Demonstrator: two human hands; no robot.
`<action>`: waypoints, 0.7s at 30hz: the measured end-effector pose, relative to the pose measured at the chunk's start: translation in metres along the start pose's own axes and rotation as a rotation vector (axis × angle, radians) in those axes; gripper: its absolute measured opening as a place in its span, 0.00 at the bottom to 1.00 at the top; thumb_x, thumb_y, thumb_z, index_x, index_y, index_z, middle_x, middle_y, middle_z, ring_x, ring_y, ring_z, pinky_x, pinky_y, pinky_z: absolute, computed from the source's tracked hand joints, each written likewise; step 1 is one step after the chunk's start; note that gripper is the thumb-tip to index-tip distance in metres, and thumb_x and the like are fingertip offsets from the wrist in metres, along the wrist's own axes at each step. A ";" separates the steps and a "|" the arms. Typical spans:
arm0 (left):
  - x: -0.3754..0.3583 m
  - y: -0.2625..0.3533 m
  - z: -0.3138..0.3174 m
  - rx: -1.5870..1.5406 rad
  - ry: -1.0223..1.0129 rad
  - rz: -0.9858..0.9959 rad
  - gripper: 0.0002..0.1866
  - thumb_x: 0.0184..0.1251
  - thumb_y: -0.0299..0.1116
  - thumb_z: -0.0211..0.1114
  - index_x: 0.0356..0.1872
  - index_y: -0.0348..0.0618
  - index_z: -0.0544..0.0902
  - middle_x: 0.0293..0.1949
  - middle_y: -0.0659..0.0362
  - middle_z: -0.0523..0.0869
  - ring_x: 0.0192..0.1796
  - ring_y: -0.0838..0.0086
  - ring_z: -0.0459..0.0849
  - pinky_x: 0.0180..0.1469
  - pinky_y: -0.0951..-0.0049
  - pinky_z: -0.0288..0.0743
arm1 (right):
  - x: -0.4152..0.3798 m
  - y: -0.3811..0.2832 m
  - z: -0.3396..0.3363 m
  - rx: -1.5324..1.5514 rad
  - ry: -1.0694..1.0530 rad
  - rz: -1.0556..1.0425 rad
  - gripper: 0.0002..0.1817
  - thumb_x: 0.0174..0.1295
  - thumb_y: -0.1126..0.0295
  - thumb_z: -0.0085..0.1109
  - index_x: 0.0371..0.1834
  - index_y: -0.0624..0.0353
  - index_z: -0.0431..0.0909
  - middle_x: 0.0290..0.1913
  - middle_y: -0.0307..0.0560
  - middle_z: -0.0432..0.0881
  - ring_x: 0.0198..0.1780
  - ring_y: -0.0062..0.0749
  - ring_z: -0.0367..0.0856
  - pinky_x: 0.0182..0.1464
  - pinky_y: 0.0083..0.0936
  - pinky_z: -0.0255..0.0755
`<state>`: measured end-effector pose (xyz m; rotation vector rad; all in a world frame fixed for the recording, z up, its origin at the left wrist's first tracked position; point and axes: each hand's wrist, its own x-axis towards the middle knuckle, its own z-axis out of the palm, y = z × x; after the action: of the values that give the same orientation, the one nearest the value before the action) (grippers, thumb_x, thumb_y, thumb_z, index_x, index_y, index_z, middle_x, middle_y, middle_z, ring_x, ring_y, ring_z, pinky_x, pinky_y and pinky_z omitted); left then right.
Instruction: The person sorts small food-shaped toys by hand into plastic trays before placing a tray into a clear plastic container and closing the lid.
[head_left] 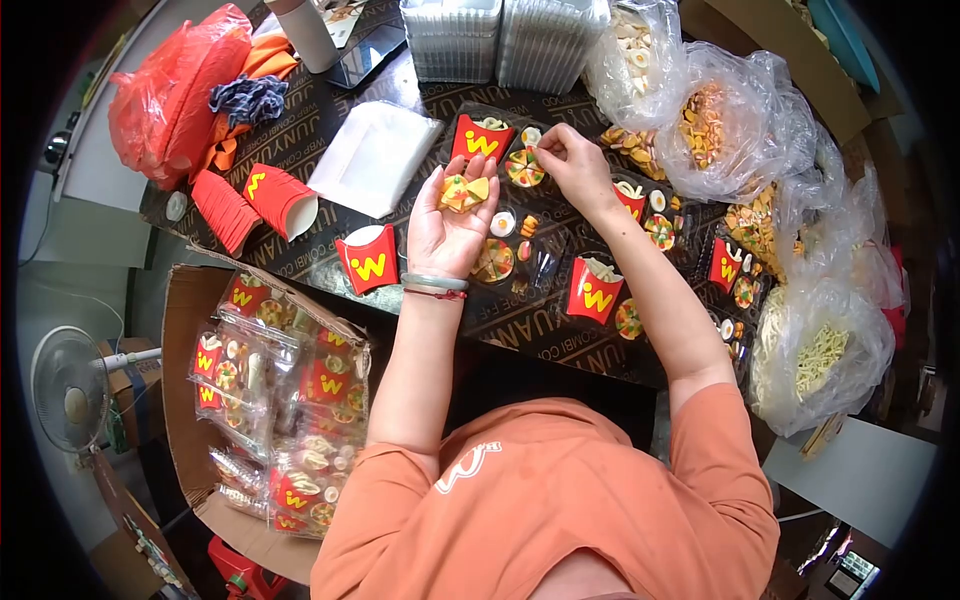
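My left hand (445,235) is palm up, with several toy pizza slices (463,193) resting on its palm and fingers. Over the back tray, my right hand (580,170) has its fingertips pinched together; what they hold, if anything, is hidden. Just beside those fingertips lies a round toy pizza (524,168) made of slices. A toy fried egg (530,135) and a red fries box (480,140) with a yellow logo share that tray. Nearer me, another tray carries a toy pizza (493,261) and a toy egg (502,223).
Red fries boxes (280,200) are stacked at left, near a pile of clear bags (375,158). Clear plastic trays (452,40) stand at the back. Bags of toy food (710,125) line the right side. A cardboard box (190,400) holds packed sets at lower left.
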<state>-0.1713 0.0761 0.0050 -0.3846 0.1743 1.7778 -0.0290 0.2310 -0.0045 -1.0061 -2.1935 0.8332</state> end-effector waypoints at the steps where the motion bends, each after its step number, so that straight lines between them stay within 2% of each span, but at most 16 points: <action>1: -0.001 0.002 -0.001 -0.004 -0.002 -0.005 0.15 0.75 0.36 0.53 0.51 0.34 0.77 0.55 0.45 0.81 0.63 0.53 0.76 0.65 0.54 0.72 | 0.000 0.001 0.002 0.003 -0.002 -0.001 0.10 0.60 0.67 0.64 0.34 0.62 0.78 0.31 0.43 0.81 0.31 0.25 0.82 0.35 0.25 0.75; 3: -0.003 0.004 -0.001 0.007 0.002 0.010 0.15 0.75 0.36 0.53 0.51 0.34 0.77 0.55 0.45 0.81 0.63 0.53 0.76 0.65 0.54 0.72 | -0.002 0.002 0.003 -0.226 0.008 -0.066 0.10 0.58 0.64 0.63 0.35 0.60 0.79 0.35 0.45 0.81 0.32 0.33 0.83 0.38 0.31 0.76; 4: -0.003 0.006 -0.001 0.017 0.004 0.021 0.15 0.75 0.36 0.53 0.51 0.34 0.77 0.55 0.45 0.81 0.63 0.53 0.76 0.65 0.54 0.72 | -0.002 0.002 0.003 -0.226 0.007 -0.067 0.10 0.58 0.64 0.63 0.35 0.60 0.79 0.35 0.45 0.81 0.32 0.33 0.83 0.38 0.31 0.76; 6: -0.004 0.010 -0.004 -0.005 -0.015 0.015 0.15 0.76 0.35 0.53 0.53 0.34 0.75 0.57 0.45 0.79 0.64 0.52 0.74 0.66 0.52 0.71 | -0.003 0.000 0.000 -0.309 -0.039 -0.067 0.10 0.58 0.63 0.63 0.34 0.58 0.80 0.38 0.45 0.80 0.35 0.40 0.83 0.39 0.34 0.77; 7: -0.003 0.011 -0.005 -0.028 -0.034 0.009 0.16 0.76 0.34 0.52 0.56 0.34 0.74 0.59 0.44 0.78 0.66 0.51 0.73 0.68 0.51 0.69 | -0.005 -0.001 -0.002 -0.311 -0.037 -0.066 0.10 0.58 0.63 0.63 0.34 0.58 0.80 0.38 0.45 0.80 0.35 0.40 0.83 0.39 0.34 0.77; 9: -0.002 0.011 -0.005 -0.020 -0.022 0.017 0.16 0.76 0.35 0.51 0.56 0.34 0.74 0.59 0.44 0.78 0.66 0.51 0.73 0.68 0.51 0.69 | -0.006 -0.005 -0.005 -0.421 -0.019 -0.195 0.08 0.59 0.65 0.62 0.34 0.58 0.80 0.38 0.45 0.79 0.35 0.42 0.83 0.38 0.36 0.76; 13: -0.004 0.013 -0.005 -0.019 -0.025 0.023 0.16 0.77 0.35 0.51 0.55 0.34 0.74 0.59 0.44 0.78 0.66 0.51 0.72 0.68 0.51 0.69 | -0.005 -0.003 -0.009 -0.368 0.038 -0.334 0.05 0.59 0.69 0.61 0.36 0.56 0.81 0.37 0.45 0.79 0.36 0.43 0.83 0.38 0.37 0.76; 15: -0.005 0.015 -0.006 -0.024 -0.028 0.021 0.15 0.77 0.34 0.51 0.55 0.34 0.74 0.59 0.44 0.78 0.66 0.51 0.72 0.68 0.51 0.69 | -0.005 0.003 -0.012 -0.419 -0.054 -0.501 0.07 0.59 0.73 0.60 0.40 0.54 0.83 0.37 0.45 0.79 0.38 0.43 0.82 0.39 0.38 0.76; 19: -0.010 0.013 -0.001 -0.023 -0.005 0.035 0.15 0.76 0.34 0.51 0.54 0.34 0.75 0.58 0.45 0.78 0.66 0.51 0.73 0.68 0.51 0.69 | -0.005 0.006 -0.017 -0.462 -0.163 -0.490 0.12 0.58 0.75 0.59 0.45 0.55 0.84 0.39 0.46 0.80 0.42 0.44 0.82 0.44 0.36 0.76; 21: -0.010 0.013 -0.001 -0.018 -0.007 0.031 0.15 0.76 0.35 0.51 0.53 0.34 0.76 0.57 0.44 0.79 0.65 0.52 0.74 0.66 0.52 0.70 | -0.001 0.014 -0.020 -0.278 -0.232 -0.395 0.14 0.59 0.76 0.58 0.47 0.57 0.84 0.41 0.47 0.80 0.44 0.44 0.82 0.47 0.34 0.75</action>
<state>-0.1814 0.0633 0.0065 -0.3904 0.1604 1.8116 -0.0083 0.2436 -0.0022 -0.5816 -2.6426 0.4907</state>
